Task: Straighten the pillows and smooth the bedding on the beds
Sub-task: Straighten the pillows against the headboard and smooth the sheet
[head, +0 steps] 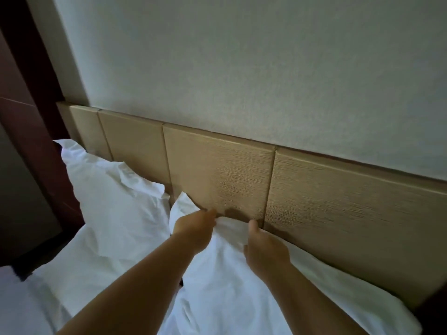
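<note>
Two white pillows lie against the tan padded headboard [217, 170]. The right pillow [225, 286] is under my arms, its top edge against the headboard. My left hand [196, 228] is shut on that top edge near the pillow's upper left corner. Beside it, my right hand [264, 250] grips the same edge a little to the right, thumb up against the headboard. The left pillow [113, 201] is wrinkled and rests apart from both hands. White bedding [29, 303] shows at the lower left.
A pale wall [242, 68] rises above the headboard. Dark red-brown wood panelling [26, 131] stands at the left, close to the left pillow. A dark gap [181, 281] shows between the two pillows.
</note>
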